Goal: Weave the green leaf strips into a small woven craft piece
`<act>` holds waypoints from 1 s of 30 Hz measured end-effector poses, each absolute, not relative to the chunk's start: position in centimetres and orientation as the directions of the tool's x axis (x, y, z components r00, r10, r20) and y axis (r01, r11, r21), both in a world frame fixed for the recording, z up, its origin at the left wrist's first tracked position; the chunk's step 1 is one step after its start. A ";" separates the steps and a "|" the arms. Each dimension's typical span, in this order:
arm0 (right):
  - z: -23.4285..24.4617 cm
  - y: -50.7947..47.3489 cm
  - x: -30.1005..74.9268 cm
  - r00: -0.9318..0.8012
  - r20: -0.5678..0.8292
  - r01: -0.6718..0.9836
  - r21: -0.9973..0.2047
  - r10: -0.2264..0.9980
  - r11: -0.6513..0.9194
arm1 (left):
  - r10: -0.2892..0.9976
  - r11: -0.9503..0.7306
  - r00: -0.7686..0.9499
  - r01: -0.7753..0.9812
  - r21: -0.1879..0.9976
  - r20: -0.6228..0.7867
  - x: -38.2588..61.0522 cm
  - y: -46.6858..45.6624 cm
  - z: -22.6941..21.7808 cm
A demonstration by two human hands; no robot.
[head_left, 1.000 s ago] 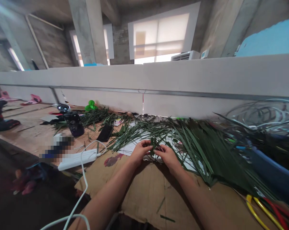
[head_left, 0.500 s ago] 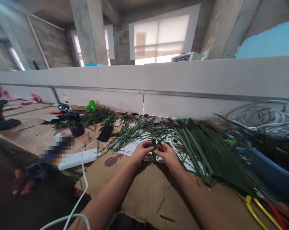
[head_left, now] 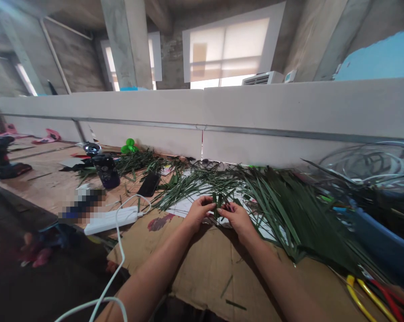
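Near the middle of the table, my left hand [head_left: 201,213] pinches narrow green leaf strips [head_left: 217,205] between thumb and fingers. From the other side my right hand [head_left: 236,217] grips the same strips, its fingertips close to those of my left. The strips stand roughly upright between the two hands; their lower ends are partly hidden. Beneath the hands lies a brown cardboard sheet [head_left: 202,268] with a white paper [head_left: 182,206] beyond it. A loose pile of cut leaf strips [head_left: 202,181] spreads behind, and a large pleated palm leaf [head_left: 309,214] lies to the right.
On the left are a white power strip [head_left: 111,220] with a cable, a black phone [head_left: 149,184], a dark cup [head_left: 106,172] and a drill [head_left: 6,158]. At right stand a blue basin [head_left: 372,232] and yellow-handled pliers [head_left: 368,293]. A white partition [head_left: 255,112] runs behind.
Both hands stay at nearly the same place, still on the strips. The strips now show as two upright pieces side by side between the fingers. The view has shifted slightly.
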State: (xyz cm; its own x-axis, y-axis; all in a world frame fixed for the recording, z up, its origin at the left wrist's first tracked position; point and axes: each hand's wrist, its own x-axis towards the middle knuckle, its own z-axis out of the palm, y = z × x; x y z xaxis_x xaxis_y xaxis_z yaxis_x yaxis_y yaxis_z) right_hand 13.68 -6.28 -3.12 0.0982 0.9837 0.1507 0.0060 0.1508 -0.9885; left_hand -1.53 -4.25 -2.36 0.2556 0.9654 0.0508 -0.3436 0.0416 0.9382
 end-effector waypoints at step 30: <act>-3.2 -6.6 13.4 0.122 0.211 0.186 -0.965 0.970 0.187 | 0.972 -0.005 0.222 -0.298 0.955 0.074 -1.3 -4.0 -2.8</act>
